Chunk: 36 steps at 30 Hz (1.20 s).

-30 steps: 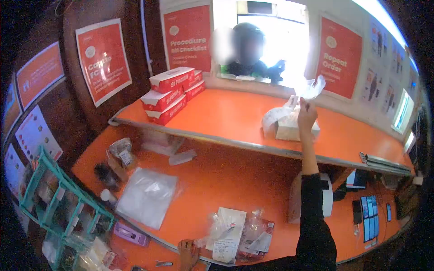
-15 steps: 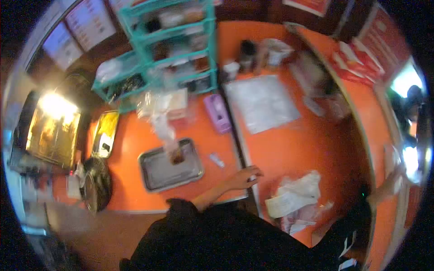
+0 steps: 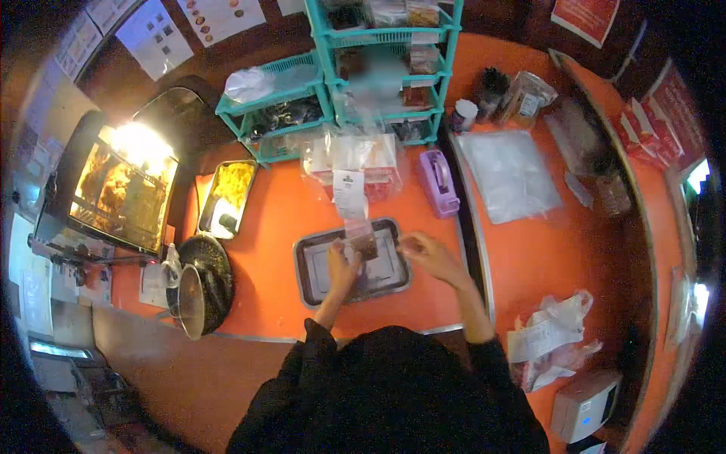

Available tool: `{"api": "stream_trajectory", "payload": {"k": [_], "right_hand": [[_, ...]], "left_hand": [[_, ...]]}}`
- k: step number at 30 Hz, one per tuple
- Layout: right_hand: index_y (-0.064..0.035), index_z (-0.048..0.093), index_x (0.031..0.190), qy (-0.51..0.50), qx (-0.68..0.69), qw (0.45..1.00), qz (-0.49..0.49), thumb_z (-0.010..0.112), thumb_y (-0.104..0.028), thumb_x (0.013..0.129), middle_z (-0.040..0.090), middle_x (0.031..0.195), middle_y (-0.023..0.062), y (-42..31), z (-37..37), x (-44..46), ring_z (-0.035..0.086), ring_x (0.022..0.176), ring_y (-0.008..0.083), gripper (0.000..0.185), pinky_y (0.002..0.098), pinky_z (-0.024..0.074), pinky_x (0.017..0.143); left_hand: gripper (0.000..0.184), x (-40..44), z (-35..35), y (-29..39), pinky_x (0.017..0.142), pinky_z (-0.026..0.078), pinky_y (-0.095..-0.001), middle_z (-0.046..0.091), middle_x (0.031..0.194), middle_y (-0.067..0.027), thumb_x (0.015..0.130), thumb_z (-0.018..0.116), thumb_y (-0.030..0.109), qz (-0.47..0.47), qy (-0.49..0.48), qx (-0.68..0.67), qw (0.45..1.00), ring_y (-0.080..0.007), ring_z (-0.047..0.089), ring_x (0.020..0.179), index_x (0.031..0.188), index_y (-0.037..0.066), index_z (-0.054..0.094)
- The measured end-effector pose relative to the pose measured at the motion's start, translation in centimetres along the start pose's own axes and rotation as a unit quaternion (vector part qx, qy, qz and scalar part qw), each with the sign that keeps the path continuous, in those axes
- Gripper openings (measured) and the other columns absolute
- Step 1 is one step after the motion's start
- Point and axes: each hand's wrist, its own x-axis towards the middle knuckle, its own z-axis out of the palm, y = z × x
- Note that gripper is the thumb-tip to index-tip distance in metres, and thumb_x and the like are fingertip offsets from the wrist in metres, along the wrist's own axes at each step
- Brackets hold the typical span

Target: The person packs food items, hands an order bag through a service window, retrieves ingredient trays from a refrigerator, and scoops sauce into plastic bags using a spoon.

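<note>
My left hand point(image 3: 342, 270) is over the metal tray point(image 3: 308, 291), its fingers closed at the left edge of a small clear plastic bag point(image 3: 366, 244) with something dark brown inside. To the right of that bag, above the tray's right rim, my right hand point(image 3: 432, 259) has its fingers curled together. Whether it pinches something small cannot be made out. A printed paper slip point(image 3: 349, 194) lies just beyond the small bag, against a larger clear bag point(image 3: 318, 163) of packaged goods.
A purple tape dispenser point(image 3: 439, 184) stands right of the tray. Teal shelves point(image 3: 327, 83) rise at the back. On the left are a lit oven point(image 3: 121, 197), a tray of yellow food point(image 3: 233, 188) and a dark pan point(image 3: 214, 265). Plastic sheets point(image 3: 510, 174) lie to the right.
My view has swung left. My left hand has moved from beside the tray onto the small bag. My right hand has come from the far right counter edge to the tray.
</note>
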Motion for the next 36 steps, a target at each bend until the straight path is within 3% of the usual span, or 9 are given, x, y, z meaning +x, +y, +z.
{"api": "stream_trajectory", "payload": {"k": [4, 8, 14, 16, 21, 26, 30, 32, 36], "right_hand": [[-0.001, 0.044, 0.116, 0.122, -0.122, 0.979, -0.111, 0.06, -0.013, 0.069, 0.05, 0.11, 0.0202, 10.8, 7.2, 10.3, 0.051, 0.102, 0.0287, 0.051, 0.0348, 0.0429, 0.084], [-0.0026, 0.049, 0.107, 0.219, -0.321, 0.921, 0.027, 0.067, -0.023, 0.051, 0.049, 0.105, 0.0196, 10.8, 8.9, 12.9, 0.044, 0.101, 0.0362, 0.062, 0.0449, 0.0358, 0.087], [-0.0049, 0.058, 0.09, 0.271, -0.21, 0.933, -0.109, 0.071, -0.018, 0.058, 0.05, 0.098, 0.0136, 11.9, 9.1, 10.0, 0.051, 0.092, 0.0282, 0.037, 0.0392, 0.0415, 0.08], [-0.006, 0.06, 0.082, 0.182, -0.099, 0.973, -0.102, 0.069, -0.014, 0.066, 0.055, 0.089, 0.0086, 10.3, 8.6, 9.1, 0.054, 0.083, 0.024, 0.02, 0.0343, 0.0447, 0.072], [-0.0063, 0.061, 0.075, 0.205, -0.211, 0.938, -0.186, 0.065, -0.014, 0.071, 0.058, 0.075, 0.0071, 8.9, 8.2, 10.1, 0.055, 0.075, 0.022, 0.01, 0.0317, 0.0448, 0.065], [-0.0044, 0.063, 0.076, 0.186, -0.161, 0.957, -0.156, 0.063, -0.016, 0.074, 0.061, 0.073, 0.0072, 10.1, 7.5, 11.3, 0.056, 0.067, 0.02, 0.012, 0.0306, 0.0442, 0.061], [-0.0017, 0.064, 0.083, 0.167, -0.074, 0.981, -0.071, 0.064, -0.018, 0.074, 0.062, 0.072, 0.0078, 11.4, 6.8, 12.4, 0.058, 0.063, 0.0176, 0.019, 0.0304, 0.0453, 0.06], [-0.0016, 0.064, 0.086, 0.159, -0.071, 0.982, -0.079, 0.064, -0.02, 0.073, 0.062, 0.072, 0.0079, 10.6, 6.5, 12.3, 0.059, 0.063, 0.0165, 0.023, 0.0301, 0.0456, 0.06], [-0.008, 0.064, 0.095, 0.067, -0.308, 0.941, -0.126, 0.066, -0.03, 0.071, 0.061, 0.072, 0.0106, 6.7, 5.6, 12.5, 0.06, 0.068, 0.023, 0.033, 0.0355, 0.0469, 0.062]], "left_hand": [[0.057, 3.9, -0.3, -1.0, 0.074, 0.04, -0.0392, 0.042, 0.099, -0.018, 0.066, 0.066, 0.007, 0.063, -0.095, -0.107, 0.988, -0.0317, 0.046, 0.087, 0.116, 0.003, 0.04], [0.057, 4.7, 0.2, -0.6, 0.069, 0.044, -0.0314, 0.041, 0.095, -0.0133, 0.063, 0.059, -0.001, 0.029, -0.085, -0.132, 0.987, -0.0231, 0.046, 0.089, 0.117, 0.003, 0.039], [0.041, 3.6, -0.3, -1.5, 0.071, 0.044, -0.0335, 0.043, 0.097, -0.0144, 0.06, 0.06, -0.002, 0.128, -0.096, -0.078, 0.984, -0.0275, 0.047, 0.09, 0.099, 0.004, 0.051], [0.035, 3.1, -1.0, 0.3, 0.064, 0.045, -0.0297, 0.045, 0.092, -0.0115, 0.062, 0.058, -0.005, 0.084, -0.096, -0.117, 0.985, -0.0234, 0.051, 0.08, 0.095, 0.006, 0.053], [0.03, 2.5, -1.3, 2.0, 0.061, 0.047, -0.026, 0.049, 0.09, -0.0103, 0.068, 0.062, -0.005, 0.141, -0.016, -0.091, 0.986, -0.0173, 0.057, 0.071, 0.095, 0.007, 0.055], [0.023, 1.7, 0.0, 1.0, 0.062, 0.048, -0.0263, 0.058, 0.08, -0.0083, 0.072, 0.063, -0.001, -0.037, 0.004, -0.356, 0.934, -0.0124, 0.059, 0.078, 0.094, 0.004, 0.056], [0.021, 1.2, -0.5, 2.1, 0.062, 0.047, -0.0278, 0.058, 0.079, -0.0097, 0.07, 0.065, 0.0, -0.023, 0.008, -0.287, 0.958, -0.0162, 0.059, 0.076, 0.089, 0.004, 0.057], [0.016, 1.4, -2.2, 5.0, 0.062, 0.044, -0.0325, 0.055, 0.077, -0.0117, 0.067, 0.061, -0.002, 0.138, 0.008, -0.071, 0.988, -0.025, 0.056, 0.073, 0.083, 0.003, 0.058], [0.014, 2.4, -0.5, 1.5, 0.062, 0.042, -0.0369, 0.05, 0.072, -0.0115, 0.067, 0.062, 0.002, 0.223, 0.021, -0.002, 0.974, -0.0295, 0.05, 0.068, 0.081, 0.004, 0.058]]}}
